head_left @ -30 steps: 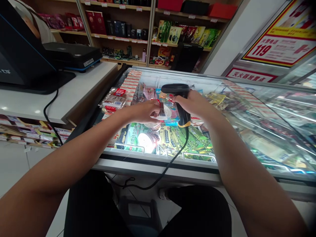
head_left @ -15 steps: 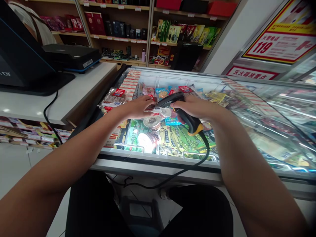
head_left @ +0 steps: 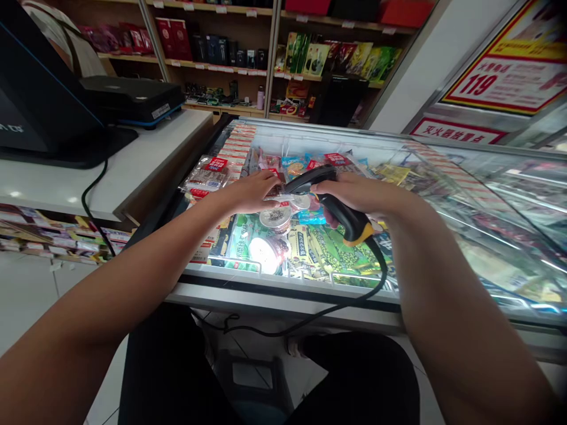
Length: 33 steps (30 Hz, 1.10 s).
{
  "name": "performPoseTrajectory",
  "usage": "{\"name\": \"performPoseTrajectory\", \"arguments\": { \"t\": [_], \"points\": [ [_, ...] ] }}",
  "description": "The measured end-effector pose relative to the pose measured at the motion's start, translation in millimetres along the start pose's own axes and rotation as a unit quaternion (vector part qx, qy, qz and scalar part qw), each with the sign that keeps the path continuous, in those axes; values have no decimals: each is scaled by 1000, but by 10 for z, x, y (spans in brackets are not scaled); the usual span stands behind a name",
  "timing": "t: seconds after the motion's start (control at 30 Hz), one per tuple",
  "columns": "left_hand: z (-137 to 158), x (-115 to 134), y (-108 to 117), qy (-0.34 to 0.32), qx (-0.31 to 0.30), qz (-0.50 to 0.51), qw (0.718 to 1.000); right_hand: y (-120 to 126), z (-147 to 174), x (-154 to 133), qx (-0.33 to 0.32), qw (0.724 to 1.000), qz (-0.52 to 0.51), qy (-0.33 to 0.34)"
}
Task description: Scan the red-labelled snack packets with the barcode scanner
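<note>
My right hand (head_left: 361, 192) is wrapped round a black and yellow barcode scanner (head_left: 352, 219), its head pointing left. Its black cable loops down over the freezer's front edge. Close to the scanner head, my left hand (head_left: 254, 192) grips a clear food packet (head_left: 280, 193) with a red and white label, mostly hidden by the fingers. A similar packet (head_left: 208, 172) with a red label lies left of that hand, on the freezer's label-covered edge. Below both hands, round tubs (head_left: 275, 217) and green bags (head_left: 341, 251) lie inside the freezer.
A white counter (head_left: 172, 139) on the left carries a black screen (head_left: 39, 100) and a flat black device (head_left: 133, 97). Glass covers the freezer's right part (head_left: 496, 218). Behind stand stocked shelves (head_left: 221, 65) and a person (head_left: 57, 41). A stool (head_left: 252, 375) is below.
The view has shifted slightly. Both hands keep their holds, with the scanner head still close to the packet.
</note>
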<state>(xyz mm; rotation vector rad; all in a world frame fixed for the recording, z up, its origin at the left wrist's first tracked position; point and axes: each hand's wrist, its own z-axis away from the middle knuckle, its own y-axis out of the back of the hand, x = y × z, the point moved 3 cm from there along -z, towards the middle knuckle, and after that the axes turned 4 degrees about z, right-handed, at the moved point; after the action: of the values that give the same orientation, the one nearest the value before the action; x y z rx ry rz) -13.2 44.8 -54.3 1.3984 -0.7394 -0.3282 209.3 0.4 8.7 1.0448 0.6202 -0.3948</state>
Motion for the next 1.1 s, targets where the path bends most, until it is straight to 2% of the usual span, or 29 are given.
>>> {"name": "performPoseTrajectory", "arguments": {
  "t": [0.13, 0.27, 0.4, 0.53, 0.67, 0.73, 1.0, 1.1],
  "points": [
    [14, 29, 32, 27, -17, -13, 999, 42, 4, -25, 45, 999, -1, -4],
    [96, 162, 146, 19, -40, -22, 999, 81, 13, -51, 104, 994, -27, -13],
    [202, 419, 178, 89, -50, -64, 993, 90, -8, -42, 116, 993, -35, -5],
    [187, 633, 46, 141, -66, -74, 985, 92, -80, 41, 129, 991, -23, 7],
    [168, 622, 2, 224, -81, -67, 969, 89, -138, 116, 135, 991, -10, 23],
    [179, 592, 12, 246, -91, -57, 963, 86, -152, 127, 137, 990, -9, 26],
    [159, 544, 10, 246, -69, -70, 964, 105, -78, 29, 149, 989, 3, -6],
    [154, 525, -8, 251, -66, -70, 963, 200, -56, 60, 183, 983, -6, -9]
  ]
}}
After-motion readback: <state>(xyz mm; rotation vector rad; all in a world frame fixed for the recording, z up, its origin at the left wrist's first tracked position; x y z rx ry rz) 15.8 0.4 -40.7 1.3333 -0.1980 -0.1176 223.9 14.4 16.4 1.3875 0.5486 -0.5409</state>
